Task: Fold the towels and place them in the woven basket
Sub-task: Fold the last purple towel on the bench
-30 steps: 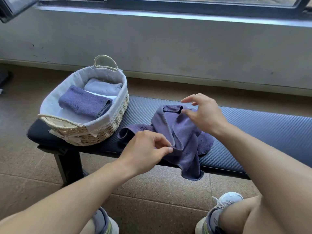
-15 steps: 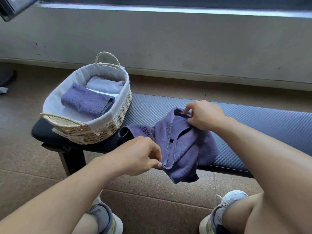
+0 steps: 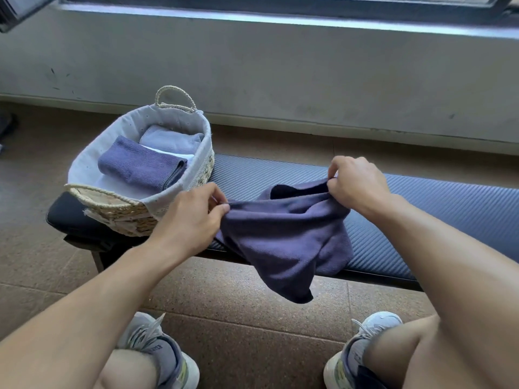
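Observation:
A dark purple towel (image 3: 283, 240) hangs between my hands above the padded bench, its lower corner drooping past the bench's front edge. My left hand (image 3: 191, 220) pinches the towel's left corner. My right hand (image 3: 355, 185) grips its right corner, slightly higher and farther back. The woven basket (image 3: 118, 211) with a white cloth lining stands on the bench's left end, just left of my left hand. Inside it lie a folded purple towel (image 3: 140, 164) and a folded lighter grey-blue towel (image 3: 171, 140) on something white.
The dark ribbed bench (image 3: 421, 209) runs to the right edge of view. A grey wall and window sill stand behind it. Brown speckled floor lies in front. My knees and grey sneakers (image 3: 157, 349) are below the bench's front edge.
Both hands have taken the towel by its corners, lifted it off the bench and drawn apart, spreading it between them. The crumpled heap is now stretched out.

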{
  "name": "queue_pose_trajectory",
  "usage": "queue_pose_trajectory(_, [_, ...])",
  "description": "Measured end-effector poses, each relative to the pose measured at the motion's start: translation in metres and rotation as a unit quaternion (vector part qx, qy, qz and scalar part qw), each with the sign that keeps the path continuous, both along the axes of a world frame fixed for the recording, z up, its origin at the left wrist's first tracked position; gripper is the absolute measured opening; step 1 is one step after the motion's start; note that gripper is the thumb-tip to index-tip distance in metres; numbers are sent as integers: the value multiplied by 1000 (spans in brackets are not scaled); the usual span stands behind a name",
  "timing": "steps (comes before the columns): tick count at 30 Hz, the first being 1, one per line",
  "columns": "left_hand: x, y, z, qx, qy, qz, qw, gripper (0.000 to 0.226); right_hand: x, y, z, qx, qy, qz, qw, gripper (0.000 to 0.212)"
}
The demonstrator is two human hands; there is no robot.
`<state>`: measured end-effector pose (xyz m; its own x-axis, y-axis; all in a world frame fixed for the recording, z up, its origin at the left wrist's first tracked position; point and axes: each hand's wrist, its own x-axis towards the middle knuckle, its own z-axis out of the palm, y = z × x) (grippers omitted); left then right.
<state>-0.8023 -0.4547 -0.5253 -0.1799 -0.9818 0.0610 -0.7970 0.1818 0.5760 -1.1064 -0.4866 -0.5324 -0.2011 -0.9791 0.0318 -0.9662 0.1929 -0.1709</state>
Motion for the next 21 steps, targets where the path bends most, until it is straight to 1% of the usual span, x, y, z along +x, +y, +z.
queue_pose_trajectory(3, [5, -3, 1, -15, 14, 34, 999, 9, -8, 8, 12, -6, -44, 11, 999, 16])
queue_pose_trajectory(6, [10, -4, 2, -22, 25, 65, 997, 8, -15, 19, 20, 32, -58, 29, 997, 10])
queue_pose_trajectory(9, [12, -3, 5, -27, 59, 86, 994, 6, -22, 32, 25, 72, -68, 53, 994, 12])
queue_pose_trajectory(11, [12, -2, 6, -38, 79, 90, 992, 7, -27, 39, 26, 64, -69, 70, 993, 14])
queue_pose_trajectory(16, [11, 4, 5, -66, 121, 83, 987, 7, -32, 55, 32, 75, -44, 102, 991, 33])
queue_pose_trajectory(19, [13, 7, 1, -93, 115, 78, 986, 6, -38, 62, 33, 65, -4, 97, 993, 34])
queue_pose_trajectory(21, [18, 7, -2, -98, 112, 76, 986, 5, -48, 66, 31, 59, 7, 99, 993, 29])
